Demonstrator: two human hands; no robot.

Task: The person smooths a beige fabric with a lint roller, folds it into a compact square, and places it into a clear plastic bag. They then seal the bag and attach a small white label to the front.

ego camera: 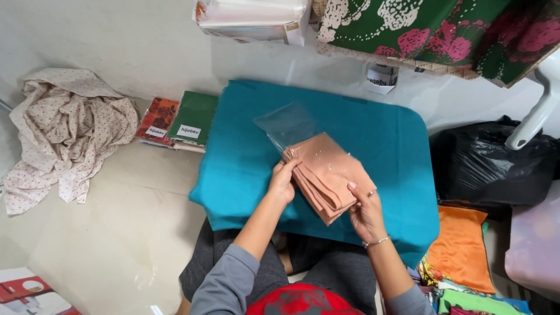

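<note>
Folded peach-pink cloth (pixel 326 175) sits half inside a clear plastic sleeve (pixel 291 125), above the teal cloth-covered table (pixel 245 169). Left hand (pixel 283 184) pinches the cloth's near-left edge, fingers curled over it, steadying the stack square to the sleeve mouth. Right hand (pixel 364 213) grips the lower corner, thumb on top; its remaining fingers lie hidden beneath. The sleeve's edges are hard to trace, apparently open toward the person. A black plastic bag (pixel 496 166) lies right.
</note>
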